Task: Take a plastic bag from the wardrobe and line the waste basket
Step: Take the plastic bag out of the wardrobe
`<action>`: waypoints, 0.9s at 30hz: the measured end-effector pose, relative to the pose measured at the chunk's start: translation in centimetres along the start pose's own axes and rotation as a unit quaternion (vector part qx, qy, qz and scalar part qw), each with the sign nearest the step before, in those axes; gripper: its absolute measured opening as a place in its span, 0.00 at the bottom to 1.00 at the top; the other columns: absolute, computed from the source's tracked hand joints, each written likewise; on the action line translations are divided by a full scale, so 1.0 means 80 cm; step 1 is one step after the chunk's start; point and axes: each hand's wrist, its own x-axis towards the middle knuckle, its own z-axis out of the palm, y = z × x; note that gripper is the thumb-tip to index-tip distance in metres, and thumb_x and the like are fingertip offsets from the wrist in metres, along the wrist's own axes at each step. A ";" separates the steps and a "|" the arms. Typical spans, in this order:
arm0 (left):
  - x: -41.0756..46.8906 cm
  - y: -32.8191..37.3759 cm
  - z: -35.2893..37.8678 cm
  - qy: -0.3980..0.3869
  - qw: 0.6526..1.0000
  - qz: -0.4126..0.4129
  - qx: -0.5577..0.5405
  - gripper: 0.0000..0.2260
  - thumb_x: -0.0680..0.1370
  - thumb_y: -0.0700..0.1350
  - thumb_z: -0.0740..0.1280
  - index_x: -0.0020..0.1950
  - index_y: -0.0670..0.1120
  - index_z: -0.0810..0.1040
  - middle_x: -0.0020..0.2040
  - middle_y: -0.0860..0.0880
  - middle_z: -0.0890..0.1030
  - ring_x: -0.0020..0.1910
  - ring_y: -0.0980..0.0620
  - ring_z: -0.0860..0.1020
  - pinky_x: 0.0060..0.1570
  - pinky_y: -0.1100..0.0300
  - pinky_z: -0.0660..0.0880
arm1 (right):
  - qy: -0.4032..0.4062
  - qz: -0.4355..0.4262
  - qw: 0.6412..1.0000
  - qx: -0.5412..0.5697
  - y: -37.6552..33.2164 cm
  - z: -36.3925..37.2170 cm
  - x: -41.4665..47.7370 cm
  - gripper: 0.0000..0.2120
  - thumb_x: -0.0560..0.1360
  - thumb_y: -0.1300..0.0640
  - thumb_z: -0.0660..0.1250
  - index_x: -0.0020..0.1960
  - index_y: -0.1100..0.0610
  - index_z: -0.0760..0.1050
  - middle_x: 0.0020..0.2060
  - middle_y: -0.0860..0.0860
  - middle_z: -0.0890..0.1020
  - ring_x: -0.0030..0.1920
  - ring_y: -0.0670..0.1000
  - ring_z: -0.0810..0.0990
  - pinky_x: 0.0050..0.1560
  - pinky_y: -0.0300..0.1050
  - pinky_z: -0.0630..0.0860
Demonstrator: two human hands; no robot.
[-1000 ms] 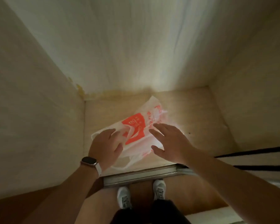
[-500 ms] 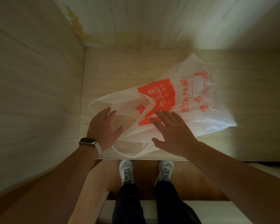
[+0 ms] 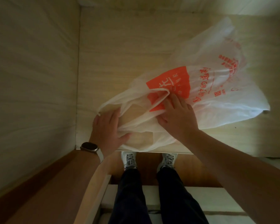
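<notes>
On the pale wardrobe shelf (image 3: 120, 54), the plastic bag (image 3: 217, 94) is lying middle-right, not lifted yet. The right hand (image 3: 178, 117), hovering before, is now pressing it with flat fingers. The left hand (image 3: 107, 128) is touching its edge, fingers mostly straight, pinching or not I cannot tell.

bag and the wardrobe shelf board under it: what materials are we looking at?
Plastic bag: thin, soft film, translucent white with orange print. It wrinkles and bunches, and the tan of the shelf shows through it near the front. It is likely polyethylene, but the look alone can't confirm that.
Shelf board: flat, matte, pale wood grain. It is probably laminate or veneer over board; solid wood can't be ruled out.
</notes>
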 end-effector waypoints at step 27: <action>0.005 0.186 -0.262 0.251 0.807 -0.099 -0.526 0.07 0.81 0.48 0.62 0.51 0.46 0.76 0.55 0.55 0.82 0.52 0.61 0.80 0.47 0.65 0.76 | 0.108 0.099 0.959 0.243 -0.032 -0.185 -0.073 0.13 0.76 0.53 0.62 0.58 0.56 0.76 0.49 0.52 0.81 0.48 0.54 0.77 0.46 0.46 0.72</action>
